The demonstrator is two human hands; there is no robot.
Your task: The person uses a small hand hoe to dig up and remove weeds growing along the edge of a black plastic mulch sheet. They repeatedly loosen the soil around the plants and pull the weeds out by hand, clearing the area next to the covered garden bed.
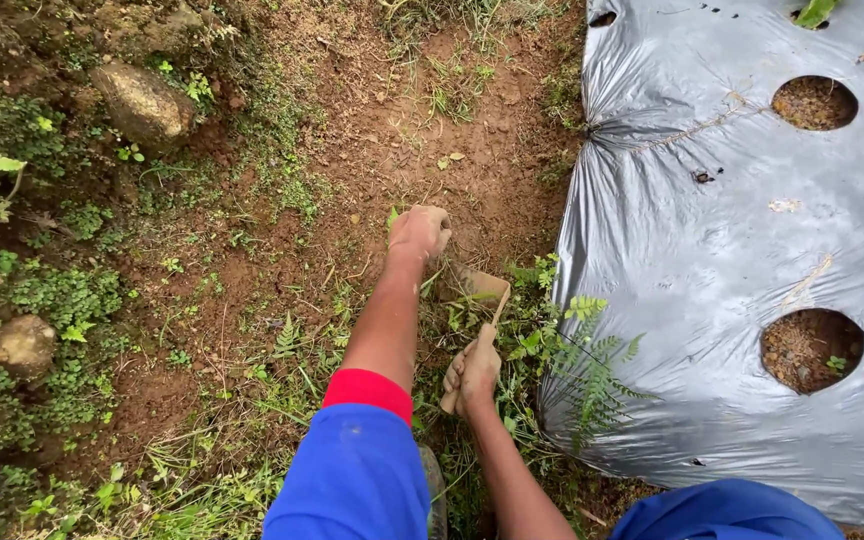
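My left hand (418, 231) is closed around a small tuft of green weeds on the reddish soil path. My right hand (472, 374) grips the wooden handle of a small hand hoe (476, 289), whose muddy blade rests on the ground just beyond, among weeds and small ferns (586, 352). Both hands are smeared with dirt. My sleeves are blue, and the left one has a red cuff (369, 389).
A silver plastic mulch sheet (712, 250) covers the bed on the right, with round planting holes (813, 347) showing soil. Rocks (144, 102) and low plants line the bank at left. Bare reddish soil (402, 130) runs ahead.
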